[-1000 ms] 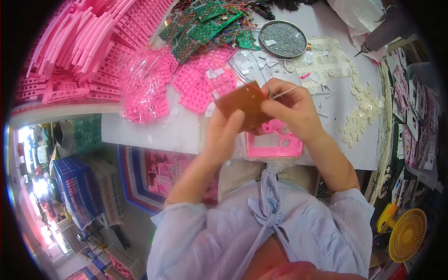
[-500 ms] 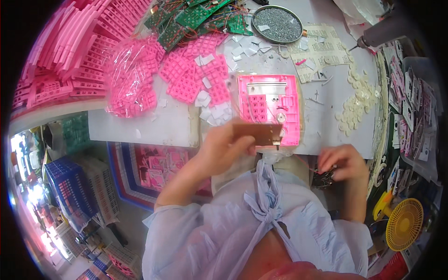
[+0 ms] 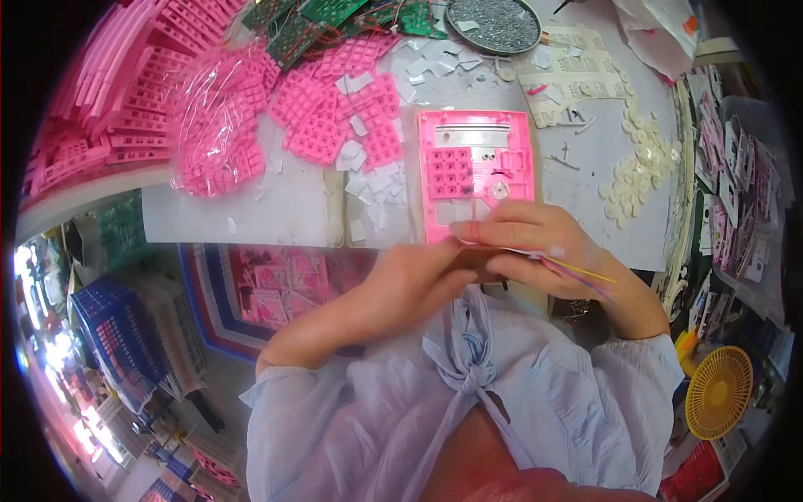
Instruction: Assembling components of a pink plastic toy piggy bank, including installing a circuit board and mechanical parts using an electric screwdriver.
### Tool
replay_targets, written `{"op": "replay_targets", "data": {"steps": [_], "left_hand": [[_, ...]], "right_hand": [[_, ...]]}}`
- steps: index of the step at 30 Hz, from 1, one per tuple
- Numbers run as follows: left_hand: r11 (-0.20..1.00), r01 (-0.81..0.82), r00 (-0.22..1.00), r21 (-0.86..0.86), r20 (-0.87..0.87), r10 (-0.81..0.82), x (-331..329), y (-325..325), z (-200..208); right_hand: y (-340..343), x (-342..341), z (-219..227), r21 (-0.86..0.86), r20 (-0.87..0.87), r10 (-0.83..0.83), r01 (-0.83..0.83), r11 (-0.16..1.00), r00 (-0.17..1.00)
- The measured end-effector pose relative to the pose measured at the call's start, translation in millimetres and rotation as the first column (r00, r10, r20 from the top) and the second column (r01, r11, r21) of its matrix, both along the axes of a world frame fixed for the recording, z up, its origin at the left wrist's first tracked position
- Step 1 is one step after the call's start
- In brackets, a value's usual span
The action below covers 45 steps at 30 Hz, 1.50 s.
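Over the near end of the pink case (image 3: pixel 524 178), two hands meet around a brown board (image 3: pixel 485 247), turned nearly edge-on and mostly hidden. The left hand (image 3: pixel 422 272) appears to grip the board's left side; the right hand (image 3: pixel 556 247) curls across the other, but whether its fingers hold board or wires cannot be told. Thin wires (image 3: pixel 585 271) trail rightward past the case, and they could snag or get trapped under the board — a careless wrist turn would be enough. A loose hold could also drop the board over the table edge, just nearer the body than the case. Left of the case, paper scraps (image 3: pixel 386 191) crowd close; to its right, past a few thin sticks (image 3: pixel 562 159), sideways room looks better — as far as the white discs (image 3: pixel 636 171).
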<state>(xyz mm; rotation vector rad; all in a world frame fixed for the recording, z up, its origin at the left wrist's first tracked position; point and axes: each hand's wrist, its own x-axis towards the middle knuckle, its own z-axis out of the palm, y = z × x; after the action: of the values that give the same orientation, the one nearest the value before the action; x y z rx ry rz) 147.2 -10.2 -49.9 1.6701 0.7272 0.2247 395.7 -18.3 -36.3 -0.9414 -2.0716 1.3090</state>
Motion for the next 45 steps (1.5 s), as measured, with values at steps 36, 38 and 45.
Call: {"op": "replay_targets", "data": {"steps": [36, 38, 45], "left_hand": [[0.558, 0.154, 0.963, 0.815, -0.250, 0.100, -4, 31, -42], [0.565, 0.154, 0.963, 0.811, -0.250, 0.096, -2, 32, -39], [0.600, 0.340, 0.913, 0.724, -0.407, -0.025, 4, 50, -19]], "right_hand": [[40, -11, -43, 0.602, 0.327, -0.466, 0.198, 0.773, 0.822], [17, -15, -46, 0.572, 0.405, -0.354, 0.069, 0.817, 0.843], [31, 12, -27, 0.433, 0.271, -0.262, 0.126, 0.892, 0.926]]}}
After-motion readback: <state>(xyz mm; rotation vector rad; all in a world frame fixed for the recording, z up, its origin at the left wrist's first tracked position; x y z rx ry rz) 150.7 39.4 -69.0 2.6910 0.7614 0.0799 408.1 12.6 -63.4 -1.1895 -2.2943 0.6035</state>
